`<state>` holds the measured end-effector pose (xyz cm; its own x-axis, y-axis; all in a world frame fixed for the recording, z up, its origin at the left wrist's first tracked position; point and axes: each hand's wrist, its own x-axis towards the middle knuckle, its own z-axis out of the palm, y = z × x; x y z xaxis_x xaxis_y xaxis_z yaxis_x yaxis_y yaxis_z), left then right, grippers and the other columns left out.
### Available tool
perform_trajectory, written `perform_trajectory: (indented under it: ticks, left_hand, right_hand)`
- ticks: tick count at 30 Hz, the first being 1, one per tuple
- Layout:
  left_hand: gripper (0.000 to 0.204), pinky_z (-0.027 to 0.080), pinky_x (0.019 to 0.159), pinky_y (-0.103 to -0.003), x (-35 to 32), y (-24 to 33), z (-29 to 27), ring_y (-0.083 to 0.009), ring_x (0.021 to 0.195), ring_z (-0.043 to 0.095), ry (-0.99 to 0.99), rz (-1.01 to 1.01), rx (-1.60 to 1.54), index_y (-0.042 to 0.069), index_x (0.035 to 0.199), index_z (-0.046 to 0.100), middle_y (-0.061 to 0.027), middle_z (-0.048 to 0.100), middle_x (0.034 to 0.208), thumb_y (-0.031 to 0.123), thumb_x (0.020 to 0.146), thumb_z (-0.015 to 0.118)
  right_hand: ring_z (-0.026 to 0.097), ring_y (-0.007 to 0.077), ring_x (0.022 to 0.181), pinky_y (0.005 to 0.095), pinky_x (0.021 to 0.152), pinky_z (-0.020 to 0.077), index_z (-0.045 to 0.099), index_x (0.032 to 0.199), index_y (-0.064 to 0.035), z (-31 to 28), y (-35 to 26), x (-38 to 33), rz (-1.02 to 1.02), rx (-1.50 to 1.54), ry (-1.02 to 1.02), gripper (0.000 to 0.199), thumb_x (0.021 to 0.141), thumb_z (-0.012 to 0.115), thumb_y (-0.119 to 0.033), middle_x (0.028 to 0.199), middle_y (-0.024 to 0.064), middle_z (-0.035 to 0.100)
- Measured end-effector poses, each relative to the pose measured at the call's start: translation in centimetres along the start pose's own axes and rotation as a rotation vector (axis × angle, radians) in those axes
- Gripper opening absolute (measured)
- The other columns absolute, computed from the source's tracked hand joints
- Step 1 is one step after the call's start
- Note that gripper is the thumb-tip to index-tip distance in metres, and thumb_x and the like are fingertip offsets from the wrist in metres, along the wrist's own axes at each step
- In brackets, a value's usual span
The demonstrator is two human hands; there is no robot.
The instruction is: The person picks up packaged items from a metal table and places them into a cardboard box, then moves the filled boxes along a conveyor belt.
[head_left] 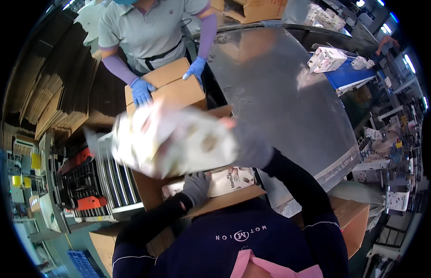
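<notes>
My right hand [252,141], in a grey glove, grips the right end of a white printed package [178,146]. Motion blurs that package, which is held above an open cardboard carton [227,199] just in front of me. Inside the carton lies another white package [233,180] with a dark floral or pebble-like print. My left hand [197,187], also gloved in grey, rests on the packages in the carton, its fingers extended. The raised package hides much of the carton's far part.
Across from me a person in blue gloves [142,91] holds a closed cardboard box [178,92]. A metal table [280,92] spreads to the right, with a blue conveyor [345,74] carrying a white package [326,59] beyond. Rollers [114,171] and flattened cartons [53,99] are on the left.
</notes>
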<state>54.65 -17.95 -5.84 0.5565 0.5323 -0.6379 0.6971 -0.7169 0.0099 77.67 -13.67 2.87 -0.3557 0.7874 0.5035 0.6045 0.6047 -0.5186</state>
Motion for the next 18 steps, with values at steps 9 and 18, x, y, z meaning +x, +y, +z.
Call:
perform_trajectory:
  ticks: [9,18]
  left_hand:
    - [0.051,0.05,0.084,-0.045,1.7,0.4,-0.8,-0.0314,0.107,0.063,-0.232,-0.064,-0.359,0.007,0.113,0.06,-0.0165,0.064,0.114,0.049,0.085,0.058]
    - [0.045,0.052,0.075,-0.044,4.4,-3.4,-1.1,-0.0297,0.089,0.067,-0.042,-0.19,-0.174,0.011,0.104,0.065,-0.0118,0.069,0.089,0.048,0.079,0.068]
  right_hand:
    - [0.046,0.0298,0.128,0.0562,0.098,0.0347,0.027,0.148,-0.0066,21.1,11.4,-10.3,0.093,-0.548,-1.033,0.08,0.077,0.061,-0.022,0.142,0.0165,0.043]
    - [0.061,0.0296,0.101,0.0369,0.083,0.0479,0.049,0.131,-0.0063,-10.7,20.9,-0.5,0.58,-0.518,-0.279,0.048,0.085,0.054,-0.022,0.112,0.0114,0.062]
